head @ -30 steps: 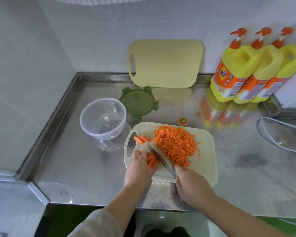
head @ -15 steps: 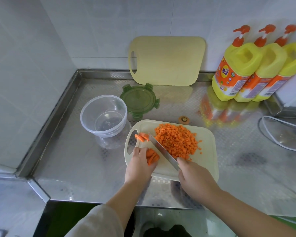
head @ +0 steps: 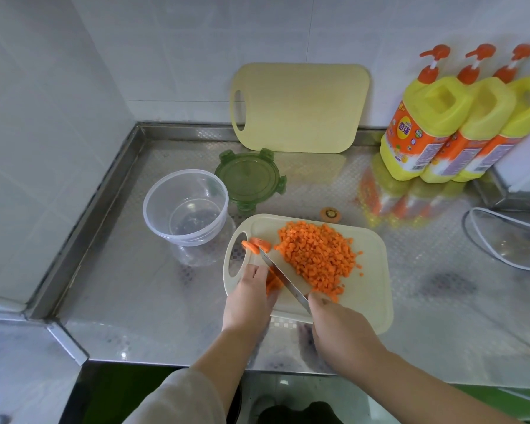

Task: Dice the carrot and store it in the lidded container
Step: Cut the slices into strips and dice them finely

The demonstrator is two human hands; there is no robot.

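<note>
A heap of diced carrot [head: 317,255] lies on the pale cutting board [head: 369,289]. My left hand [head: 248,298] holds down a few carrot strips [head: 272,283] near the board's front left. My right hand [head: 337,325] grips the knife [head: 283,278], whose blade slants across the strips toward the board's handle hole. Two carrot slices [head: 256,244] lie by that hole. The clear round container [head: 185,206] stands open to the left of the board, with its green lid [head: 250,179] flat on the counter behind.
A second cutting board [head: 299,107] leans on the back wall. Three yellow pump bottles [head: 441,127] stand at the back right. A carrot end [head: 330,213] lies behind the board. A glass lid [head: 508,237] rests at the right. The steel counter [head: 129,289] has a raised rim.
The knife blade has come down onto the strips beside my left hand's fingers. The diced heap and the container have not moved.
</note>
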